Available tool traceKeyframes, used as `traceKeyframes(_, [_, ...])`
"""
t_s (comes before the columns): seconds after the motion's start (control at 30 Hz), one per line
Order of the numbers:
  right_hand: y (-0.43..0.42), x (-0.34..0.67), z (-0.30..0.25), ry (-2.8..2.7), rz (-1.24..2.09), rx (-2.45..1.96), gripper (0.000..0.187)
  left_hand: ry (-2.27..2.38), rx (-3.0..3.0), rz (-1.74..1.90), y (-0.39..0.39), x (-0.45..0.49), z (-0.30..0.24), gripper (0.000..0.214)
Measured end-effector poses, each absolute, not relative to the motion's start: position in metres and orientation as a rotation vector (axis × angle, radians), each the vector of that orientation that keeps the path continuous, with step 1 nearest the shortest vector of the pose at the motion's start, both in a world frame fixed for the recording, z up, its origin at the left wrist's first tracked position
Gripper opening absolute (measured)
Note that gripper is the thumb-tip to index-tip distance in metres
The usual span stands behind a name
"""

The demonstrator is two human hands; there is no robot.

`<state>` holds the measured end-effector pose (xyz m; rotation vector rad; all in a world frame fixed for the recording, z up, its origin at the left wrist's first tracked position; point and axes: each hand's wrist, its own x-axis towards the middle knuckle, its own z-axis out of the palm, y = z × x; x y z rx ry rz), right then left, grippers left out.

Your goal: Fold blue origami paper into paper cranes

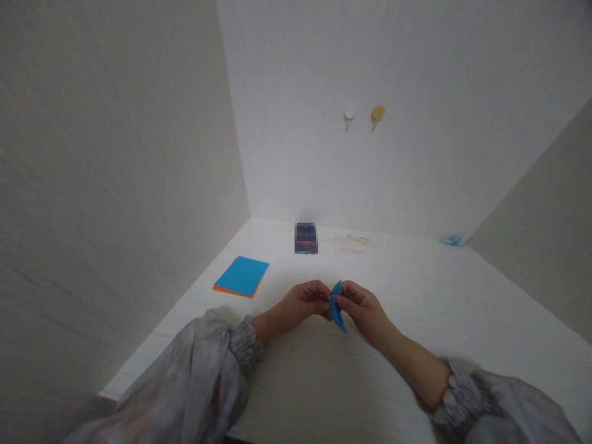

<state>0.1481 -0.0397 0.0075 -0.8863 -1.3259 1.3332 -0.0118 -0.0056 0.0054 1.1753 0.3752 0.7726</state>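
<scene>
Between my two hands is a small piece of folded blue paper (337,309), its pointed ends sticking out above and below my fingers. My left hand (308,302) pinches it from the left, thumb and fingers pressed together; a ring shows on one finger. From the right, my right hand (363,306) grips the same paper between thumb and index finger. The fingertips cover the middle of the folds. Left of my hands lies a stack of square paper (243,275), blue on top with orange edges showing beneath.
A dark phone-like object (306,238), blurred out, rests near the back wall. Light brown marks (351,240) are on the white table (416,277) beside it. In the far right corner sits another folded blue paper piece (453,241). A white hook (349,115) and a yellow hook (378,114) hang on the wall.
</scene>
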Motion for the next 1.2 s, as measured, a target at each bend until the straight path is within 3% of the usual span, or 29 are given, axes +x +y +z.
traceKeyframes(0.37, [-0.043, 0.146, 0.011, -1.285, 1.393, -0.865, 0.012, 0.322, 1.194, 0.777, -0.007, -0.013, 0.006, 0.028])
traceKeyframes(0.67, [-0.040, 0.144, 0.011, -1.336, 1.272, -0.966, 0.014, 0.538, 1.222, 0.840, -0.005, -0.009, 0.009, 0.027])
traceKeyframes(1.2, [-0.033, 0.150, 0.005, -1.322, 1.201, -1.015, 0.014, 0.518, 1.186, 0.924, -0.002, -0.009, 0.008, 0.034])
